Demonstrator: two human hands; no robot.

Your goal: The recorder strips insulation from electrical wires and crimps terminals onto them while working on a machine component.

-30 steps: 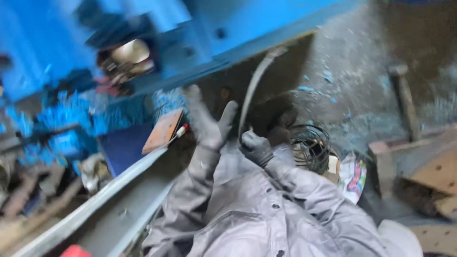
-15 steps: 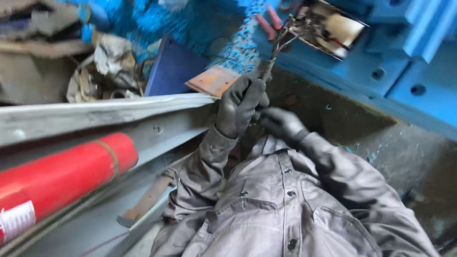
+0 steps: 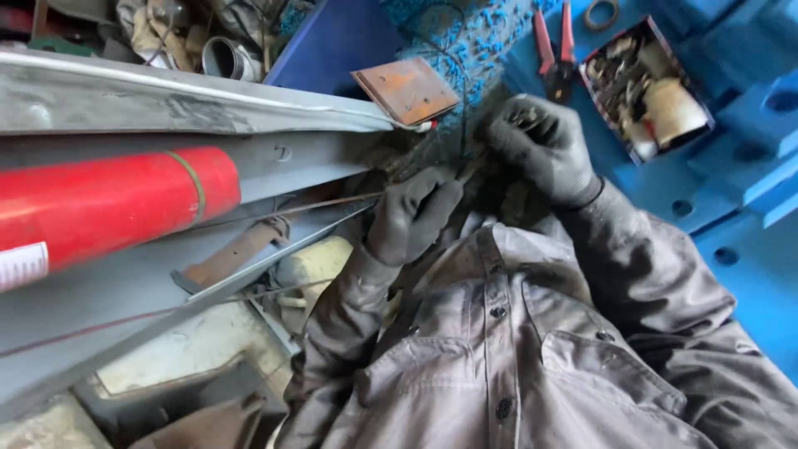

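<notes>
Left hand (image 3: 411, 212) in dark knit glove gripped thin metal rod (image 3: 299, 206) lying across grey steel beam (image 3: 166, 108). Right hand (image 3: 540, 145), gloved, curled around small dark object, unclear what. Smooth red cylinder (image 3: 100, 208) beside rod; rusty square plate (image 3: 406, 89) above; red-handled pliers (image 3: 553, 50) on blue surface.

A red cylinder (image 3: 100, 208) lies along a grey metal beam (image 3: 166, 100) at the left; a rusty square plate (image 3: 406, 89) rests near the beam's end, beside a dark blue panel (image 3: 341, 41); red-handled pliers (image 3: 553, 46) lie on the blue surface (image 3: 748, 241) at the top, just beside a small open box (image 3: 644, 87) crammed with odd bits; a short grey pipe (image 3: 220, 58) sits among the clutter at the upper left.
</notes>
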